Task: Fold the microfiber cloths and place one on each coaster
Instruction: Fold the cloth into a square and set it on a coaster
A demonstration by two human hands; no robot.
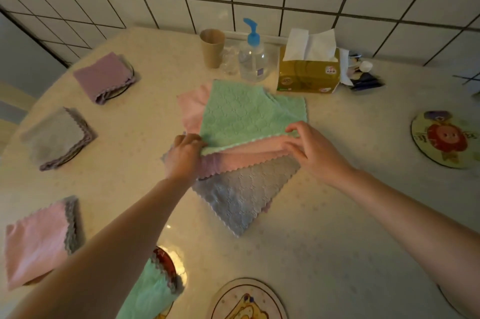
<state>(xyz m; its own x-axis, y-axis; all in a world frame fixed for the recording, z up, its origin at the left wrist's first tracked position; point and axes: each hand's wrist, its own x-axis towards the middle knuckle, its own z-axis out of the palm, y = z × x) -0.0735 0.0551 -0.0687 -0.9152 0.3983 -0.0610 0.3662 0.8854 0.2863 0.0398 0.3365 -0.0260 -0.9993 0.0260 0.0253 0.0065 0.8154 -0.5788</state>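
A stack of unfolded cloths lies mid-table: a green cloth (241, 113) on top, a pink cloth (246, 156) under it and a grey-blue cloth (241, 196) lowest. My left hand (183, 155) pinches the green cloth's near left corner. My right hand (315, 149) pinches its near right edge. Folded cloths sit on coasters at the left: purple (104, 77), grey (58, 136), pink (36, 240) and green (150, 290). A bare coaster (246, 300) lies at the near edge, and another bare coaster (445, 139) lies at the right.
Along the tiled wall stand a brown cup (212, 47), a clear pump bottle (253, 56), a tissue box (309, 71) and some small items (363, 71). The round table (337, 227) has a pale patterned top.
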